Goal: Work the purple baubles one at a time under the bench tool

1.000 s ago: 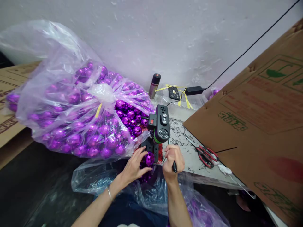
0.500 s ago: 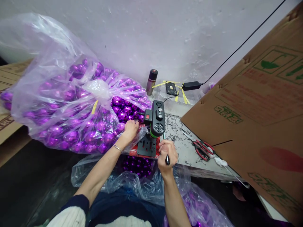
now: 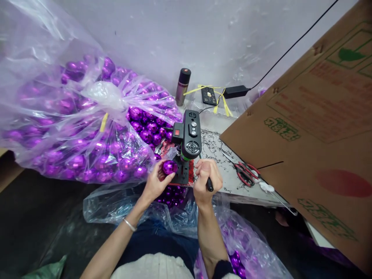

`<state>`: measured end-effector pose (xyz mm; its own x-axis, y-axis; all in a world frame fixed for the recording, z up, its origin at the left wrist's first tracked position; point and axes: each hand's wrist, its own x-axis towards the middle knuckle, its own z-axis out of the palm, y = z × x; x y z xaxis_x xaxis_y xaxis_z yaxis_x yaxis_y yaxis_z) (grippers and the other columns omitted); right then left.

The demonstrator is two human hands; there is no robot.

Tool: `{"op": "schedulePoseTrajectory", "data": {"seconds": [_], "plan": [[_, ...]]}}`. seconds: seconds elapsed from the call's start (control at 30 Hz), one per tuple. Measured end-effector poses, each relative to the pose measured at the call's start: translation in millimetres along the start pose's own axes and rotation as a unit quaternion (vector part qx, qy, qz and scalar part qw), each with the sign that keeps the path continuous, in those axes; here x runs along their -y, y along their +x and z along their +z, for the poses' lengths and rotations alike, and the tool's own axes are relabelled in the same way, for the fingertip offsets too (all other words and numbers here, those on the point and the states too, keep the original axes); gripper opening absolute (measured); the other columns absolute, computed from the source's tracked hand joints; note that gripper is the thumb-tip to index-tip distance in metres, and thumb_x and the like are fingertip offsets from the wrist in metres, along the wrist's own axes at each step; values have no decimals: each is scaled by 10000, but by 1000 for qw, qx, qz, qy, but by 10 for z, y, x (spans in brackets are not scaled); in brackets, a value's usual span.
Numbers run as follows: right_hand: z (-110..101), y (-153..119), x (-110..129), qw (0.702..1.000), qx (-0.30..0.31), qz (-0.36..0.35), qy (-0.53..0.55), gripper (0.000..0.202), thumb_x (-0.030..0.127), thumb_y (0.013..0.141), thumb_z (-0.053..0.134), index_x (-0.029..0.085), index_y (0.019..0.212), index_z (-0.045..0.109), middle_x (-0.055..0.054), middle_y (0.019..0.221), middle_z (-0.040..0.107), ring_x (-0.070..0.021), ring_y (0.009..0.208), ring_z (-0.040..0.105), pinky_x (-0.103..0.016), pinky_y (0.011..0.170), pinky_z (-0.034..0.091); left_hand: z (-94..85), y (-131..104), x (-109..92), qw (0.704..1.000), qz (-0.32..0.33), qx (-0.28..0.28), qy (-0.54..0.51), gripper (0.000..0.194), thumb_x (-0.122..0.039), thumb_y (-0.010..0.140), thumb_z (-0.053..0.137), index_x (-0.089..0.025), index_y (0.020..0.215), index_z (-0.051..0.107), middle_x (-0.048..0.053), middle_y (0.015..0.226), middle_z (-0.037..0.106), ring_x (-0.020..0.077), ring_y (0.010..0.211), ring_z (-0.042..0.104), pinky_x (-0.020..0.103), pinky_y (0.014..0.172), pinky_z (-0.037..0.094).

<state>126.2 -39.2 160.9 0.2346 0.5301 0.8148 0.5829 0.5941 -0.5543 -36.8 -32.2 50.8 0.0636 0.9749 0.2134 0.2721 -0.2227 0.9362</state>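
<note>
My left hand (image 3: pixel 154 184) holds a shiny purple faceted ball (image 3: pixel 169 167) between thumb and fingers, at the left edge of a black slotted base plate (image 3: pixel 183 172). Over that plate stands a small black bench machine (image 3: pixel 192 133) with round grilles, silver buttons and a red switch. On the machine's right, my right hand (image 3: pixel 207 176) is closed around a lever handle (image 3: pixel 209 185); only its black end shows. A large clear plastic bag (image 3: pixel 106 95) of purple balls lies to the left, its side open near the machine.
Red-handled scissors (image 3: pixel 245 173) lie on the scrap-strewn bench (image 3: pixel 213 155), beside a big cardboard box (image 3: pixel 305 135). Behind the machine are a dark bottle (image 3: pixel 183 87), a phone (image 3: pixel 208 95) and a black power adapter (image 3: pixel 236 91). More purple balls (image 3: pixel 171 195) sit below the bench edge.
My left hand has come back from the bag's opening towards me, now with a purple ball in its fingers. My right hand stays on the lever handle. The view has shifted slightly.
</note>
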Motion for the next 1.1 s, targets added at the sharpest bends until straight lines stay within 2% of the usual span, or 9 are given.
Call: {"op": "schedulePoseTrajectory", "data": {"seconds": [0.1, 0.2, 0.3, 0.47, 0.6, 0.77, 0.97, 1.1], "plan": [[-15, 3, -3, 1000, 4, -5, 8, 309, 123, 1055, 468, 237, 774, 528, 24, 701, 566, -139, 685, 605, -302, 638, 462, 245, -25, 181, 999, -5, -23, 41, 575, -472, 927, 782, -210, 1399, 581, 142, 1348, 752, 312, 1210, 760, 492, 1063, 619], [-34, 2, 5, 1000, 12, -12, 8, 310, 115, 1049, 464, 237, 772, 530, 20, 704, 576, -141, 692, 618, -298, 638, 477, 332, 76, 276, 993, 35, -24, 107, 567, -451, 896, 828, -212, 1365, 615, 146, 1339, 753, 350, 1269, 722, 543, 1108, 572], [-43, -10, 13, 1000, 15, -15, -1, 316, 122, 1048, 456, 238, 768, 543, 16, 703, 581, -144, 677, 620, -297, 621, 485, 344, 172, 297, 988, 67, -15, 139, 555, -421, 913, 822, -219, 1386, 613, 142, 1336, 755, 345, 1263, 720, 528, 1097, 572], [-38, -45, -1, 1000, 13, -10, -4, 305, 127, 1045, 463, 235, 777, 560, 9, 717, 596, -146, 681, 628, -299, 618, 499, 356, 254, 278, 987, 79, 19, 139, 579, -423, 910, 831, -218, 1408, 616, 140, 1349, 750, 336, 1273, 720, 496, 1089, 587], [-40, -63, -16, 1000, 9, -13, -1, 299, 125, 1046, 466, 235, 784, 559, 9, 714, 596, -145, 686, 629, -295, 613, 499, 293, 213, 269, 986, 94, 42, 129, 586, -432, 912, 830, -219, 1414, 616, 141, 1357, 745, 336, 1292, 716, 499, 1111, 585], [-49, -87, -27, 1000, 11, -13, -5, 306, 130, 1046, 460, 238, 778, 560, 12, 697, 592, -151, 682, 635, -301, 610, 507, 227, 153, 262, 986, 88, 31, 138, 595, -427, 936, 805, -228, 1454, 588, 151, 1404, 714, 340, 1332, 691, 520, 1147, 563], [-60, -92, -22, 1000, 18, -15, -15, 292, 132, 1046, 455, 239, 793, 554, 8, 720, 601, -152, 694, 641, -306, 620, 500, 376, 271, 245, 982, 85, 26, 167, 603, -403, 888, 850, -221, 1422, 635, 153, 1331, 717, 362, 1274, 699, 549, 1117, 572], [-67, -78, -17, 999, 25, -23, -20, 294, 122, 1047, 455, 239, 790, 536, 14, 718, 590, -144, 697, 633, -300, 631, 489, 413, 313, 300, 988, 82, 29, 128, 618, -427, 882, 861, -227, 1425, 643, 139, 1346, 726, 344, 1282, 698, 528, 1121, 570]]}}
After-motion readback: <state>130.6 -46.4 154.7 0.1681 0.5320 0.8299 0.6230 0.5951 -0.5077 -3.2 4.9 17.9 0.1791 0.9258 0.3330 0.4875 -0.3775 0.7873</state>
